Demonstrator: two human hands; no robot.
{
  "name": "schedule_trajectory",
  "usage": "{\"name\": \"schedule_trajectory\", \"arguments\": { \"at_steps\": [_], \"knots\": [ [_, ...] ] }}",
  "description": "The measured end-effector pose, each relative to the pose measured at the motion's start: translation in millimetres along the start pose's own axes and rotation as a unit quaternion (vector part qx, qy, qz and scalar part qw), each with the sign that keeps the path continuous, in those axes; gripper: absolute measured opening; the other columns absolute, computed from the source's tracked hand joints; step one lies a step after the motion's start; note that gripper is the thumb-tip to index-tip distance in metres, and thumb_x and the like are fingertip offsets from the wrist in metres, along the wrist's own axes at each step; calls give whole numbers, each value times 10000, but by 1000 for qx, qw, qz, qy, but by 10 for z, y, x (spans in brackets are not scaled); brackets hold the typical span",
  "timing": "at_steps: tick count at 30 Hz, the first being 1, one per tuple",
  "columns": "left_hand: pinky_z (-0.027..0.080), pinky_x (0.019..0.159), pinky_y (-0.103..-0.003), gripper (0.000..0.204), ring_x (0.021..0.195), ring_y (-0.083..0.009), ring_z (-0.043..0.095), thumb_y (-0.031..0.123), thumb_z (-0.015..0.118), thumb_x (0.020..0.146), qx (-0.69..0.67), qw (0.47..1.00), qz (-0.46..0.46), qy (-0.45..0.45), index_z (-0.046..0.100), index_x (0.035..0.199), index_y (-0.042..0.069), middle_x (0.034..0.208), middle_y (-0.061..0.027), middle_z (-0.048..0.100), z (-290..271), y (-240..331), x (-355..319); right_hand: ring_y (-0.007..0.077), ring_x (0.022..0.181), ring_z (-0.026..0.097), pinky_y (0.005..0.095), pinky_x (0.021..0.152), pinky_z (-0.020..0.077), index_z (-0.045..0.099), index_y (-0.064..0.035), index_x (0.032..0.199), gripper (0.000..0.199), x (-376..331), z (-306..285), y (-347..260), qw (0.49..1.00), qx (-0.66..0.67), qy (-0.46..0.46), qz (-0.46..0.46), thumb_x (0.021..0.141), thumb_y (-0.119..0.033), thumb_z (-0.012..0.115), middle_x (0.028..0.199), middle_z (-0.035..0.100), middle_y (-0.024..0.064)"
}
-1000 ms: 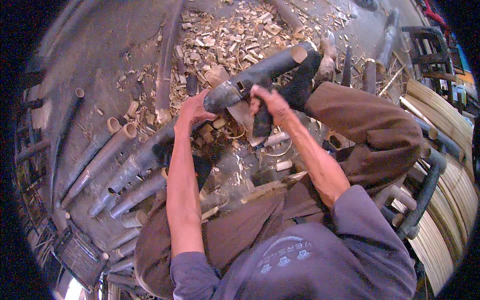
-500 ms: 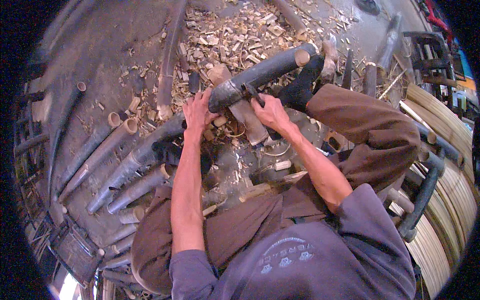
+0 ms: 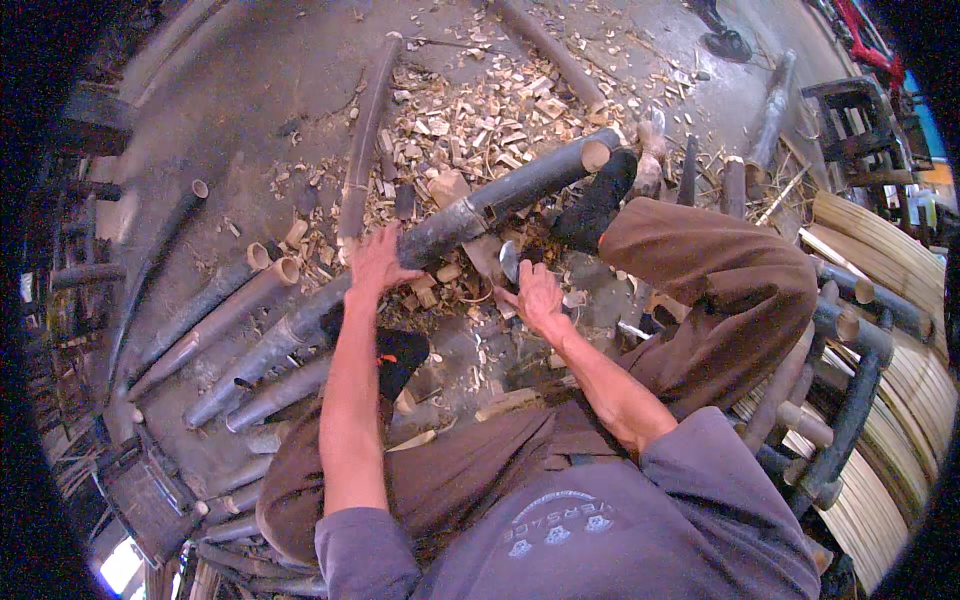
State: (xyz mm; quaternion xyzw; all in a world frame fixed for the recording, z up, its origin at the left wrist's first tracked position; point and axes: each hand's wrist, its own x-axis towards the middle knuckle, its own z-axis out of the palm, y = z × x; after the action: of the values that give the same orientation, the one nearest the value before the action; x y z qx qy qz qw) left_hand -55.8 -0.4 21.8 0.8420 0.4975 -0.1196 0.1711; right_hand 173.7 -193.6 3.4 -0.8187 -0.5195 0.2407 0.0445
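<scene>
The person wears a greyish-purple short-sleeved shirt (image 3: 600, 520) with a pale printed emblem on the chest, its sleeves ending above the elbows. Brown trousers (image 3: 720, 290) cover both legs, creased at the knee. Dark socks (image 3: 597, 200) cover the feet. Both forearms and the fingers (image 3: 520, 295) are bare.

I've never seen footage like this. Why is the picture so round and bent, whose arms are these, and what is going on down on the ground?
The camera sits on a person's head and looks down through a very wide lens, which bends straight edges. The two bare arms are that person's own. The left hand rests on a long dark bamboo pole lying across the ground. The right hand grips a short blade beside the pole. Pale wood chips litter the concrete floor, more bamboo poles lie to the left, and bundled split strips are stacked at right.
</scene>
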Motion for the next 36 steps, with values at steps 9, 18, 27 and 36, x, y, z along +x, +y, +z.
{"name": "schedule_trajectory", "arguments": {
  "at_steps": [9,18,27,36],
  "knots": [
    [363,1019,-553,1002,1235,-324,470,263,864,564,30,994,-106,-7,337,1413,191,1344,-87,496,191,-743,-513,385,915,624,497,780,507,518,-5,1080,597,42,464,336,983,109,139,-40,833,-542,604,976,613,233],
    [501,794,-484,776,957,-389,616,326,829,511,-28,1000,-9,-7,505,1191,144,1004,-163,647,-172,-221,-155,388,928,595,477,775,497,442,-17,1025,670,-55,164,202,1000,28,-6,1,699,-503,770,941,612,216],
    [443,889,-458,768,1015,-345,597,450,841,549,-28,995,28,87,484,1109,65,1034,-129,638,135,503,188,411,888,574,509,744,468,439,-25,985,603,-106,167,27,995,100,-27,6,708,-432,787,926,612,209],
    [326,991,-583,919,1223,-323,451,285,855,607,88,988,-87,94,386,1380,124,1296,-116,490,382,-139,-396,413,877,608,515,752,481,457,0,1000,576,-18,62,72,996,75,-44,-25,778,-465,713,956,623,225]
  ]
}}
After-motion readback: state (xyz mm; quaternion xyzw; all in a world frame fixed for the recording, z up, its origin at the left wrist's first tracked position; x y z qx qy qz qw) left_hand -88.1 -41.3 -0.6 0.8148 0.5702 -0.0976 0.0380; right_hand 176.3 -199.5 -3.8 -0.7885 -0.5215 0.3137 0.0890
